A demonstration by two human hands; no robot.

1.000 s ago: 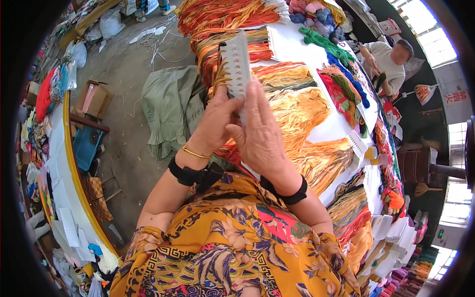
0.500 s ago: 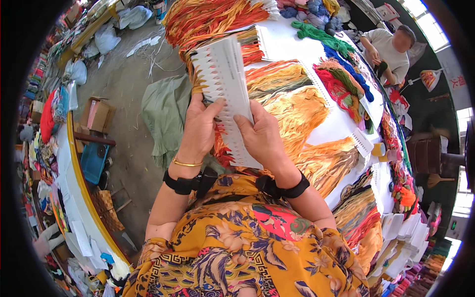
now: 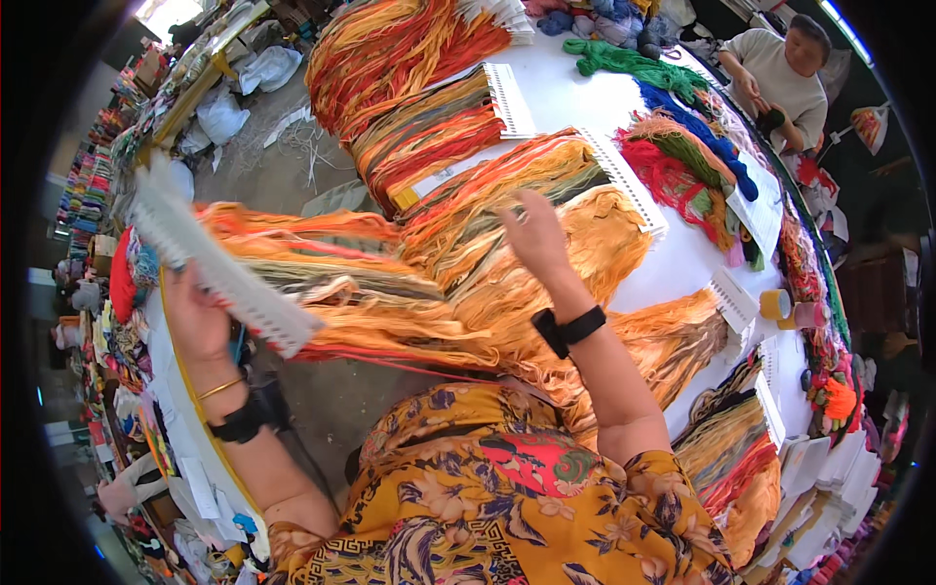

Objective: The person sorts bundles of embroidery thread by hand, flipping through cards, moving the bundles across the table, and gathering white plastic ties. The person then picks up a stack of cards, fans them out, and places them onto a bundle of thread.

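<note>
Out at the left, my left hand [image 3: 200, 317] grips a long white punched card [image 3: 234, 278], which is smeared by motion. From this card a wide sheet of orange, red, olive and cream threads [image 3: 331, 278] stretches right toward the table. My right hand [image 3: 538, 237] is over the orange and golden thread bundle [image 3: 585, 219] of another card, fingers loosely bent and apart, with nothing seen in them. Whether it touches the threads I cannot tell. That bundle's white notched card [image 3: 629, 190] lies to its right.
The white table [image 3: 561, 88] bears more threaded cards, a green skein [image 3: 629, 66], a blue skein [image 3: 697, 136] and a yellow tape roll [image 3: 776, 304]. White cards [image 3: 804, 473] are stacked lower right. Another person [image 3: 780, 83] stands across the table, far right.
My left hand has swung left and outward with the card, spreading its threads out. My right hand has let go of the card and moved right, over the threads on the table.
</note>
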